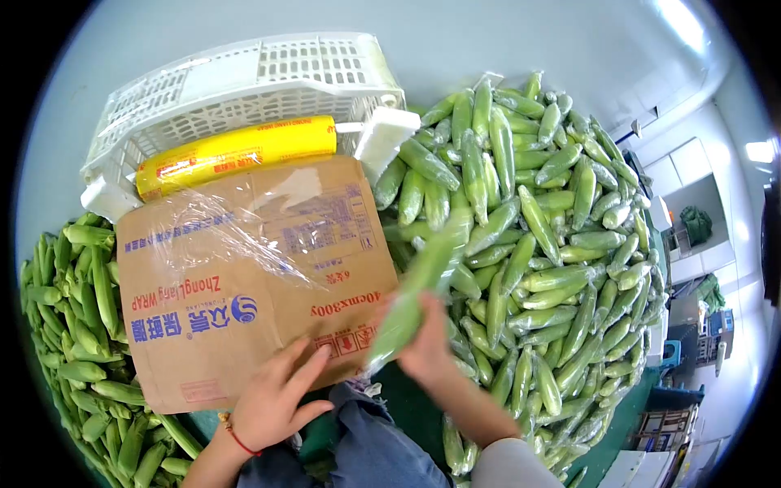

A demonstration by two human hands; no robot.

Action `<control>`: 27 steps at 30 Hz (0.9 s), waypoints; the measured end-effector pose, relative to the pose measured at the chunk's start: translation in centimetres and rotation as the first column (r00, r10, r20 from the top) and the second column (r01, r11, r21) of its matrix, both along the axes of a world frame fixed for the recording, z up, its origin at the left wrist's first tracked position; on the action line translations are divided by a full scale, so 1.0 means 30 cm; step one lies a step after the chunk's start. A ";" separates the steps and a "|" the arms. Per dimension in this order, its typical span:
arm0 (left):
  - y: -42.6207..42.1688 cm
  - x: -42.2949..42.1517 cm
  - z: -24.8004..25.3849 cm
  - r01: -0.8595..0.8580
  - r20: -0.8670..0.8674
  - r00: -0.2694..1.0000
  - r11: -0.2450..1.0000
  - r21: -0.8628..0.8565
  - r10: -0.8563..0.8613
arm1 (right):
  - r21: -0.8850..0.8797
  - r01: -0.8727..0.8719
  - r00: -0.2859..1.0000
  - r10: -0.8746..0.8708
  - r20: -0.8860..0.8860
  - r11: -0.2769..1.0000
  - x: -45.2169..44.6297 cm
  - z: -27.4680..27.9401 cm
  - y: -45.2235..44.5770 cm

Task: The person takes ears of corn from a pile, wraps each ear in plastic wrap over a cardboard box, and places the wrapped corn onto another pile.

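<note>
My right hand is closed around the lower part of an ear of corn, green husk on, with clear film about it. Motion blurs both the ear and that hand. Fingers spread, my left hand is at the near edge of a cardboard box and holds nothing. A loose sheet of clear plastic film lies across the box top. Behind the box a yellow roll of cling film is mounted in a white plastic crate.
To the right rises a large heap of film-wrapped corn. Unwrapped ears of corn are piled on the left. A pale wall stands behind. Shelving and equipment are at the far right.
</note>
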State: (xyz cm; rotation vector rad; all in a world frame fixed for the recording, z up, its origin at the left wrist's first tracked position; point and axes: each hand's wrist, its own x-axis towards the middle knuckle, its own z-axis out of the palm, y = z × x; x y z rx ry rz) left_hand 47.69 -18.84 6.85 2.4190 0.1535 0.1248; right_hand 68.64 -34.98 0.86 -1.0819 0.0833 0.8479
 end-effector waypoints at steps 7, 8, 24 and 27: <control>0.057 -0.280 -0.127 -0.479 -0.031 0.876 0.876 0.064 0.481 | 0.031 0.617 0.598 -0.493 0.632 0.787 1.142 0.296 -0.095; 0.062 -0.293 -0.146 -0.541 0.002 0.839 0.833 0.118 0.545 | 0.089 0.677 0.562 -0.591 0.579 0.731 1.274 0.288 -0.133; 0.625 -0.259 -0.223 -0.534 0.368 0.829 0.791 0.299 0.420 | -0.543 -0.007 0.149 0.538 0.830 0.840 0.159 -0.157 0.251; 0.445 -0.500 -0.194 -0.484 0.361 0.855 0.824 0.295 0.373 | -0.573 -0.157 0.433 0.577 0.692 0.805 0.135 -0.024 0.051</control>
